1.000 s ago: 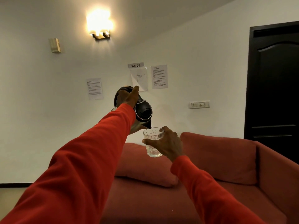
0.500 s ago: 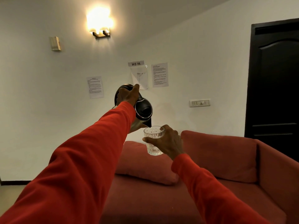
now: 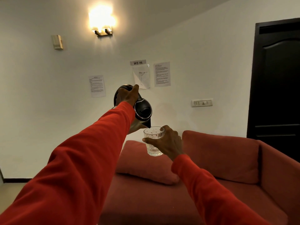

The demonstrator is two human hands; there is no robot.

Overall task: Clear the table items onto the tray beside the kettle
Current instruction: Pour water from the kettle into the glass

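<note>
Tilting a kettle [image 3: 142,111] by its handle, the left hand [image 3: 127,96] pours toward a glass [image 3: 153,141] gripped by the right hand [image 3: 168,142]; no tray or table shows, clearing seemingly unstarted

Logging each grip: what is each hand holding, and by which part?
Left hand grips the kettle by its handle; right hand grips the glass round its side.

The kettle [image 3: 142,111], held tilted in the left hand [image 3: 127,96], has its spout just above the rim of the glass [image 3: 153,141] held in the right hand [image 3: 168,142], both raised before the sofa [image 3: 227,184], the door [image 3: 276,82] at far right
</note>
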